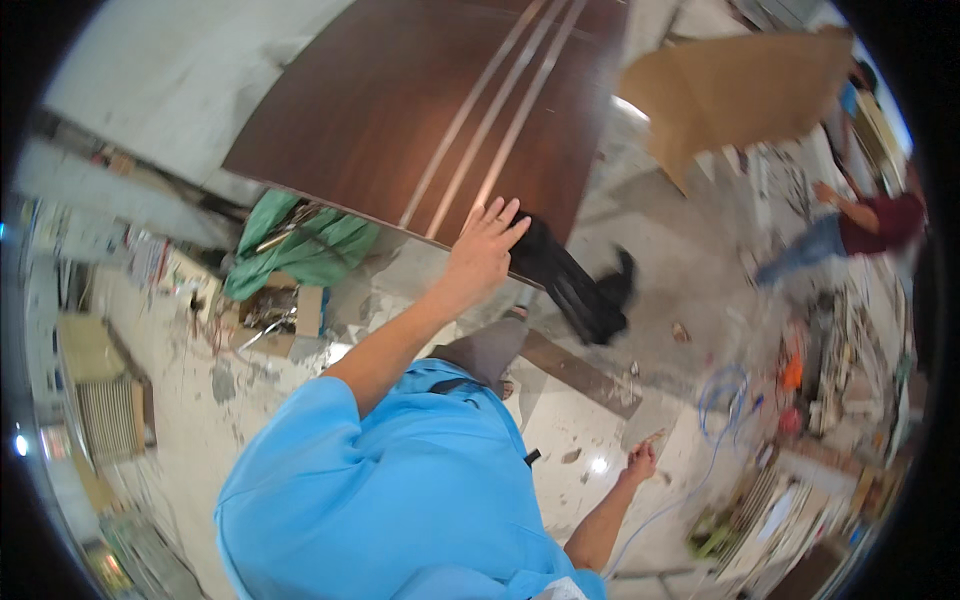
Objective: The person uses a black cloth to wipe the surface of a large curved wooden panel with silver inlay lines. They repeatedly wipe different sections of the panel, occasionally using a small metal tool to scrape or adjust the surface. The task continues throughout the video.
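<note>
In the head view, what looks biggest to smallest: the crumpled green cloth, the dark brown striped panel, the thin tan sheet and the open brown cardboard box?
Dark brown striped panel
Thin tan sheet
Crumpled green cloth
Open brown cardboard box

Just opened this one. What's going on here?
The person's left hand rests, fingers spread, at the near edge of a dark brown panel with silvery stripes. The right hand is low, away from the panel; whether it holds anything is unclear. Off to the right, a co-worker in a dark red top is bent forward.
</note>
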Tool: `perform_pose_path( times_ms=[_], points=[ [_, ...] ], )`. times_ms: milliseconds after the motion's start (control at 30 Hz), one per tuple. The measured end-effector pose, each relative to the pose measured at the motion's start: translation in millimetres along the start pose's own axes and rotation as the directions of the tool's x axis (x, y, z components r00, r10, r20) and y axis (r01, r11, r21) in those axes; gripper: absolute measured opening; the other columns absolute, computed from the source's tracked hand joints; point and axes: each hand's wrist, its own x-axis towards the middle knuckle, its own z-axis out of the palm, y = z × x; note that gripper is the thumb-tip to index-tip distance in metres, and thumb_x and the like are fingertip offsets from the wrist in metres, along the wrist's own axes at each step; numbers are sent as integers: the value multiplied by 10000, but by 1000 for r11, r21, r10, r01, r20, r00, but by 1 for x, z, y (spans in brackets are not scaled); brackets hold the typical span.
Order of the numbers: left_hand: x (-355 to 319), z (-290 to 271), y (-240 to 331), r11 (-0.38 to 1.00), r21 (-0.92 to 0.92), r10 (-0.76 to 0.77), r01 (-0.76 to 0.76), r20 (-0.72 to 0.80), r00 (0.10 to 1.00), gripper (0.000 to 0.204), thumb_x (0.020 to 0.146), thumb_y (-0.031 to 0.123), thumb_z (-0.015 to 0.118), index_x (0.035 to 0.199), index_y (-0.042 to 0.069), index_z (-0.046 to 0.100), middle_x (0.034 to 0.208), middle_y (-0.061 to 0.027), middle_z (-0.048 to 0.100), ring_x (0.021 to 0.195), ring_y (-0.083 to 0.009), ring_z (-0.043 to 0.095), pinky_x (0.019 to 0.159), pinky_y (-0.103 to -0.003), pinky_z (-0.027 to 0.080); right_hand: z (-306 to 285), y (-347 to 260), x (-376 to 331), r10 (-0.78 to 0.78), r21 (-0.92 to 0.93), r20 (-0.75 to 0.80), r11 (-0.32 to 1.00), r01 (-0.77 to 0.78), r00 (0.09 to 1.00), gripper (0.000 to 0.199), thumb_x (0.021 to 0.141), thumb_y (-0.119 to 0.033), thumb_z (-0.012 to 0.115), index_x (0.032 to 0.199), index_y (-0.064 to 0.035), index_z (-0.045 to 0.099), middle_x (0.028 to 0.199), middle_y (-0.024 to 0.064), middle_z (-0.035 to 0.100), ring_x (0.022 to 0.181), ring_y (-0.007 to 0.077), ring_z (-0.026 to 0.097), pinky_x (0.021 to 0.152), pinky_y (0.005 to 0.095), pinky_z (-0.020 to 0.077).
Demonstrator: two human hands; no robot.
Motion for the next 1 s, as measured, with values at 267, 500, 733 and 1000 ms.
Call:
perform_pose_path(
  times_ms=[267,500,733,1000],
  points=[
    [10,-72,-187,638,380,-602,670,-296,742,843,988,552,616,1551,-44,417,1661,-315,309,1583,-432,241,1278,-583,175,115,-128,40,-95,57,295,995,82,951,282,979,-89,740,1248,-37,669,1097,39,712,981,162,671,791,351,564],
    [275,-6,-117,923,281,-213,262,-193,958,569,913,476,710,1290,56,641,1390,-229,584,1368,-413,485,1100,-563,399,219,-247,91,-143,-132,419,967,216,897,285,956,-120,772,1212,-31,686,1068,34,707,949,147,661,768,327,549],
    [227,62,-25,994,42,98,-98,1,995,652,978,336,669,1525,26,494,1646,-212,395,1562,-385,308,1291,-546,202,104,-242,165,-143,-225,261,953,204,955,74,952,-84,753,943,-90,680,834,5,643,680,112,592,570,251,463],
    [252,-11,-255,614,416,-542,671,-396,742,578,1128,432,360,1583,84,439,1675,-206,360,1560,-435,290,1235,-648,238,-81,-127,99,51,-851,469,-240,466,882,138,866,-154,674,845,-53,765,776,107,722,623,212,686,477,359,504]
  ],
)
